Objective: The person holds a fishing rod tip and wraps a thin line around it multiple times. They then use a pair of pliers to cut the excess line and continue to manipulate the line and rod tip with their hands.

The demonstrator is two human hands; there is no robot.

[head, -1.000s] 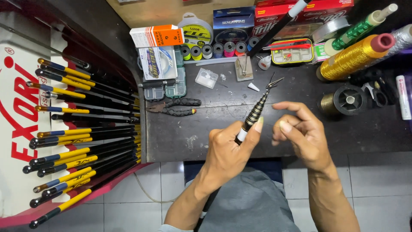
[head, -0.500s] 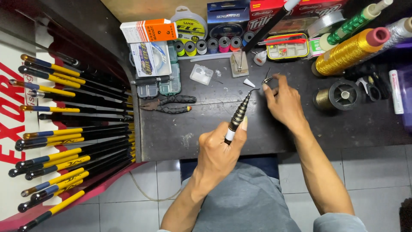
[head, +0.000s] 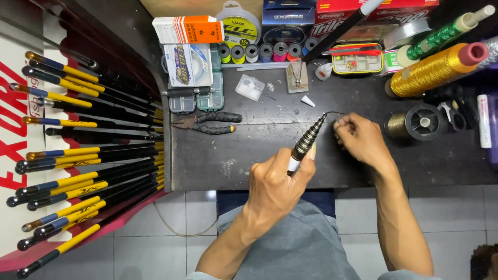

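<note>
My left hand (head: 275,184) grips the lower end of a collapsed telescopic fishing rod (head: 307,140), a black stack of ringed sections that points up and to the right over the dark workbench (head: 238,155). A thin wire-like tip (head: 332,113) curves out of the rod's top. My right hand (head: 360,139) is closed around that tip, pinching it with the fingertips just right of the rod's end.
Black pliers (head: 207,123) lie left of the rod. Small tackle boxes (head: 197,96), thread spools (head: 259,52), a gold thread cone (head: 436,70) and a dark reel of line (head: 415,123) sit on the bench. A rack of yellow-and-black rods (head: 78,150) fills the left side.
My right hand has moved from beside my left hand up to the rod's tip and closed on it. The rod has stayed in my left hand at about the same slant.
</note>
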